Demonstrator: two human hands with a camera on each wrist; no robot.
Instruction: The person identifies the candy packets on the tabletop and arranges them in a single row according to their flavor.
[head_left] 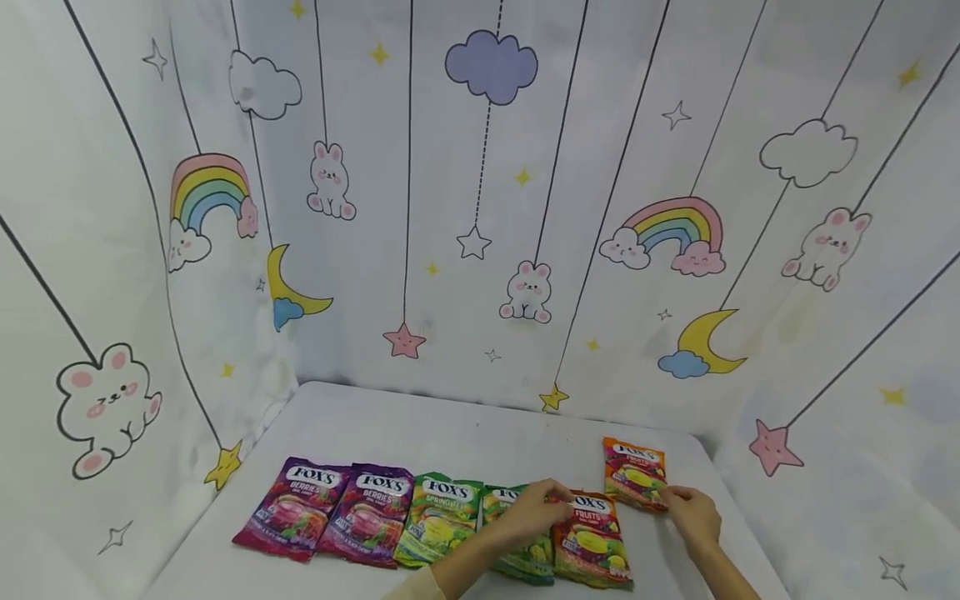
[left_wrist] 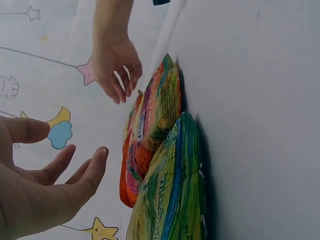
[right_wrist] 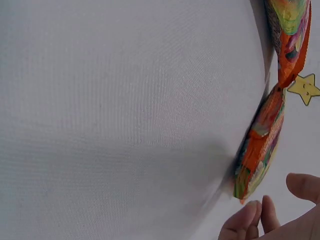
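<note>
Orange-red bags of Fox's Fruits candy, one nearer (head_left: 592, 542) and one farther (head_left: 634, 473), lie at the right of the head view. My left hand (head_left: 528, 515) hovers over a green Fox's candy bag (head_left: 525, 560), its fingertips by the nearer orange bag. In the left wrist view, that hand's thumb and fingers stand apart with nothing between them. My right hand (head_left: 695, 517) is beside the lower right corner of the farther orange bag, fingers loosely bent. The right wrist view shows its fingers (right_wrist: 245, 220) close to that bag's end, holding nothing.
Left of these lie another green bag (head_left: 441, 518) and two purple Fox's Berries bags, one inner (head_left: 367, 515) and one outermost (head_left: 294, 508). All rest on a white-covered table (head_left: 420, 425), with a printed white cloth (head_left: 465, 358) hanging behind and at both sides.
</note>
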